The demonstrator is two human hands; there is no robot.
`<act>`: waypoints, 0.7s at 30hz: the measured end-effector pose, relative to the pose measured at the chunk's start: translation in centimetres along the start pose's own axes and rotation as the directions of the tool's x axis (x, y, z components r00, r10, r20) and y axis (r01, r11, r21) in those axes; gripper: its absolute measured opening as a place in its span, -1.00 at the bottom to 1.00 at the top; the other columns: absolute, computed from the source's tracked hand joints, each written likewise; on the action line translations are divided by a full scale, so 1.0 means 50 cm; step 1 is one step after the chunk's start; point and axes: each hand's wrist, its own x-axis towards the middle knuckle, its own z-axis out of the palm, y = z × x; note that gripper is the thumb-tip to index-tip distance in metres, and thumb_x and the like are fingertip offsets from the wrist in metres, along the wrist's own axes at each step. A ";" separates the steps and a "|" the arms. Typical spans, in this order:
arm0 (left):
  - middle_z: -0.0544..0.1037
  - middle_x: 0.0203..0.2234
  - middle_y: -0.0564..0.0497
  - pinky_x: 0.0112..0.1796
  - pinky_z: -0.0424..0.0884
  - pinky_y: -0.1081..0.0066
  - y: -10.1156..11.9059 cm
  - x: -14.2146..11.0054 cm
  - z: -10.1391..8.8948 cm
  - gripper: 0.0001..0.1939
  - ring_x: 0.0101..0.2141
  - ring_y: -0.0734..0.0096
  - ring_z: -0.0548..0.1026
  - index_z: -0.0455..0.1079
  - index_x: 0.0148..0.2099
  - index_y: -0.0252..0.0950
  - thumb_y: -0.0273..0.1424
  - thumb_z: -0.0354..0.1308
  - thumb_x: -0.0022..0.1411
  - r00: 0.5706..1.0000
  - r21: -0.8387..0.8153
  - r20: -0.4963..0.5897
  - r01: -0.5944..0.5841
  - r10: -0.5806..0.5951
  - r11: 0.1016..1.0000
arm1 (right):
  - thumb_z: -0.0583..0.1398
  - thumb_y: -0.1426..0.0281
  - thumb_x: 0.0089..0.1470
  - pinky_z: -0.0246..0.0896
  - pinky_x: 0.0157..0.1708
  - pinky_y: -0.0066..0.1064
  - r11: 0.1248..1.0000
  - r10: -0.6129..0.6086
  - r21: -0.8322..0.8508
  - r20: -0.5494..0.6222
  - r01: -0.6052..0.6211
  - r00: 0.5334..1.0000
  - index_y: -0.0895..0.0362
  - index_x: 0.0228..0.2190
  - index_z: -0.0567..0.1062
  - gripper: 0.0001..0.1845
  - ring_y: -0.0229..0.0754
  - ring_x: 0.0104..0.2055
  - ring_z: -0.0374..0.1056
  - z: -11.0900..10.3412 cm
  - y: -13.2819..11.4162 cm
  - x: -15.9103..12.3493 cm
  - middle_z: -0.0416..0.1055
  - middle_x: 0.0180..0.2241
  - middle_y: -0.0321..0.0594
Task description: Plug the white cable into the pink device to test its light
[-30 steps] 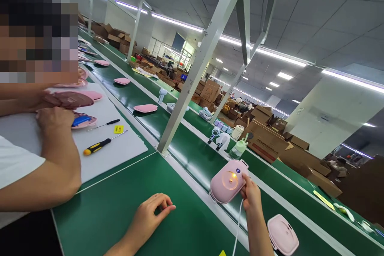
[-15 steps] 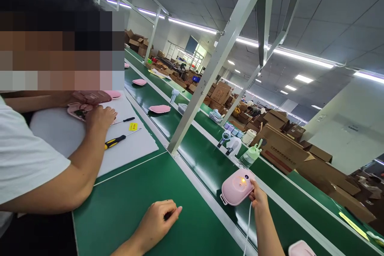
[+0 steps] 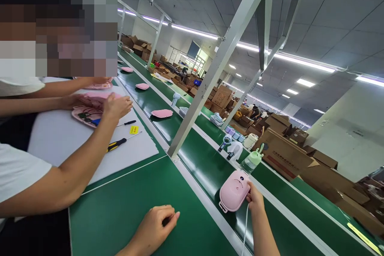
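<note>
Our right hand (image 3: 255, 200) pinches the pink device (image 3: 234, 190) at its right edge over the green belt (image 3: 207, 164) — long axis running away up the belt. Our left hand (image 3: 156, 226), loosely curled and empty, rests well apart.

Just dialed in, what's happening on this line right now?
The right hand grips a pink device with a white cable over the green belt. The left hand rests loosely curled on the green table, holding nothing visible. To the left, a co-worker's hand handles pink shells on a white mat, beside a screwdriver.
</note>
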 end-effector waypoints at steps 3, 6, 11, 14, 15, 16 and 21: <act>0.32 -0.59 0.00 -0.41 0.13 0.43 0.001 -0.003 -0.001 -0.49 -0.52 0.39 0.26 0.02 -0.58 -0.29 -0.05 -0.26 0.28 1.000 -0.014 -0.003 0.007 -0.007 1.000 | 0.25 0.37 0.14 -0.11 -0.76 -0.63 0.997 0.042 0.064 -0.114 -0.035 0.993 0.22 -0.45 0.35 -0.77 -0.48 -0.69 -0.04 0.002 -0.014 -0.029 0.21 -0.57 -0.45; 0.33 -0.60 0.00 -0.41 0.13 0.43 0.000 -0.003 -0.001 -0.48 -0.51 0.38 0.27 0.07 -0.59 -0.29 -0.05 -0.23 0.28 1.000 -0.035 -0.013 0.011 -0.012 0.999 | 0.16 0.46 0.21 -0.11 -0.75 -0.63 0.983 0.070 0.180 -0.134 -0.045 0.988 0.20 -0.44 0.30 -0.82 -0.46 -0.67 -0.02 0.010 -0.031 -0.070 0.16 -0.54 -0.45; 0.44 -0.57 0.03 -0.39 0.23 0.48 -0.003 0.000 -0.002 -0.41 -0.49 0.41 0.41 0.26 -0.52 -0.28 -0.02 -0.30 0.33 1.000 -0.135 -0.017 0.010 -0.012 0.991 | 0.13 0.43 0.19 -0.06 -0.70 -0.66 0.932 0.107 0.308 0.264 -0.189 0.959 0.25 -0.28 0.42 -0.88 -0.48 -0.66 0.02 0.053 -0.028 -0.189 0.25 -0.54 -0.39; 0.47 -0.54 0.03 -0.39 0.27 0.50 0.000 0.000 -0.007 -0.41 -0.49 0.44 0.45 0.30 -0.47 -0.29 -0.04 -0.33 0.36 1.000 -0.171 -0.021 0.018 -0.022 0.985 | 0.41 0.23 -0.17 -0.17 -0.73 -0.68 0.919 0.117 0.280 0.478 -0.277 0.871 0.20 -0.21 0.45 -0.50 -0.49 -0.68 -0.01 0.087 0.000 -0.284 0.30 -0.58 -0.40; 0.47 -0.54 0.03 -0.38 0.27 0.50 0.001 0.000 -0.009 -0.43 -0.48 0.44 0.45 0.31 -0.46 -0.29 -0.05 -0.30 0.35 1.000 -0.170 -0.019 0.013 -0.017 0.985 | 0.45 0.19 -0.28 -0.23 -0.74 -0.68 0.915 0.134 0.259 0.531 -0.310 0.837 0.21 -0.21 0.46 -0.41 -0.50 -0.70 -0.05 0.098 0.011 -0.316 0.30 -0.61 -0.42; 0.47 -0.53 0.03 -0.37 0.26 0.50 0.002 -0.001 -0.010 -0.44 -0.48 0.44 0.44 0.32 -0.46 -0.30 -0.06 -0.27 0.35 1.000 -0.166 -0.013 0.006 -0.009 0.986 | 0.47 0.16 -0.34 -0.28 -0.74 -0.68 0.909 0.152 0.237 0.576 -0.342 0.803 0.23 -0.24 0.47 -0.36 -0.52 -0.71 -0.08 0.108 0.022 -0.346 0.30 -0.63 -0.42; 0.49 -0.50 0.02 -0.35 0.22 0.47 0.001 0.001 -0.011 -0.62 -0.43 0.39 0.41 0.43 -0.41 -0.31 -0.16 -0.05 0.23 1.000 -0.121 -0.004 -0.020 0.020 0.992 | 0.49 0.10 -0.44 -0.34 -0.74 -0.64 0.864 0.232 0.175 0.694 -0.473 0.681 0.29 -0.41 0.50 -0.38 -0.54 -0.73 -0.08 0.137 0.077 -0.461 0.34 -0.64 -0.34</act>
